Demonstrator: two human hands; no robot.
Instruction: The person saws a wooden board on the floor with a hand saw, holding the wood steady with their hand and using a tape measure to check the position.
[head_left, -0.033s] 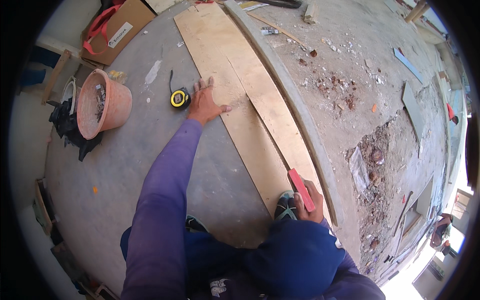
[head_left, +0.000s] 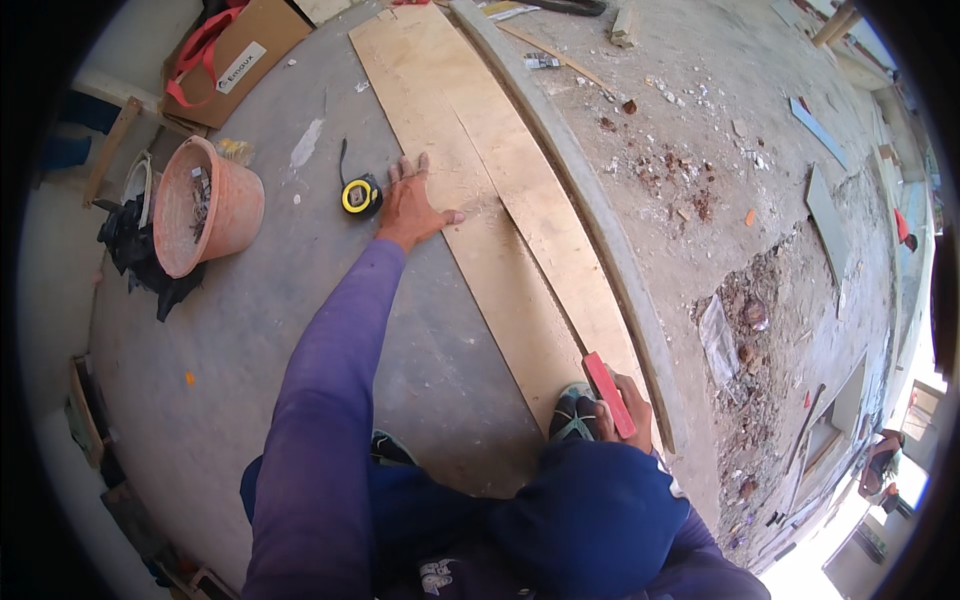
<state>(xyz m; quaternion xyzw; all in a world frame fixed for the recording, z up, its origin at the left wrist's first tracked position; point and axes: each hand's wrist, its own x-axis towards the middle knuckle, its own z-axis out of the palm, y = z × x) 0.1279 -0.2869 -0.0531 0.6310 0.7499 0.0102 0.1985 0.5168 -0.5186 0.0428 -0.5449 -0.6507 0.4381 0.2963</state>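
A long light-brown plywood board [head_left: 420, 95] lies on the floor, split lengthwise by a dark narrow gap. My left hand [head_left: 408, 208] is spread flat on the board's left edge, fingers apart, holding nothing. At the near end of the gap my right hand [head_left: 632, 412] is wrapped round a red straight-sided tool [head_left: 609, 393]; its working end cannot be made out. My shod foot [head_left: 573, 412] rests on the board beside that hand. Just left of my left hand sits a black and yellow tape measure [head_left: 361, 196]. Sawdust-like crumbs lie on the wood.
A raised concrete edge [head_left: 590, 220] runs along the board's right side. Beyond it is rough ground with rubble [head_left: 690, 180] and a loose grey strip [head_left: 826, 222]. To the left stand a pinkish bucket [head_left: 238, 215], black plastic [head_left: 135, 245] and a cardboard box [head_left: 265, 35].
My right hand and the red tool have shifted slightly toward me and to the right, along the gap. My left hand and the board look unmoved.
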